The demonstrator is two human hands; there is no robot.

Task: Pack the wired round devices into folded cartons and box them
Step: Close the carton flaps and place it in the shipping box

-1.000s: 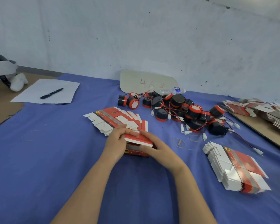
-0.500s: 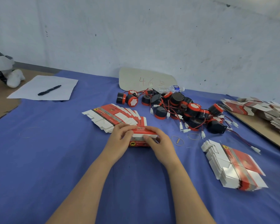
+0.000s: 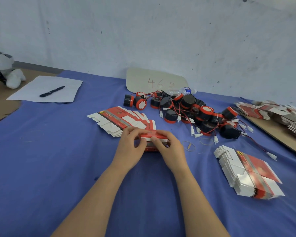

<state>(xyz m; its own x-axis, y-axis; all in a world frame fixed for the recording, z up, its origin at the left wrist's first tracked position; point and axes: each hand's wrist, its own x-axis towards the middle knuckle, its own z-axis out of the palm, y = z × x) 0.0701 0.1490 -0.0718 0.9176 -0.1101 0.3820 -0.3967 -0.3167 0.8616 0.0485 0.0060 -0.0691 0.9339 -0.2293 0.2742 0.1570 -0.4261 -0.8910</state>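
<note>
Carton flap (image 3: 151,133) now down, left hand (image 3: 129,148) and right hand (image 3: 172,149) fingers (image 3: 133,131) clamped on it, flat cartons (image 3: 120,118) behind

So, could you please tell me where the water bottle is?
In the head view, the water bottle lies on its side by the wall, behind the pile of round devices, at the right end of the cardboard sign.
</note>
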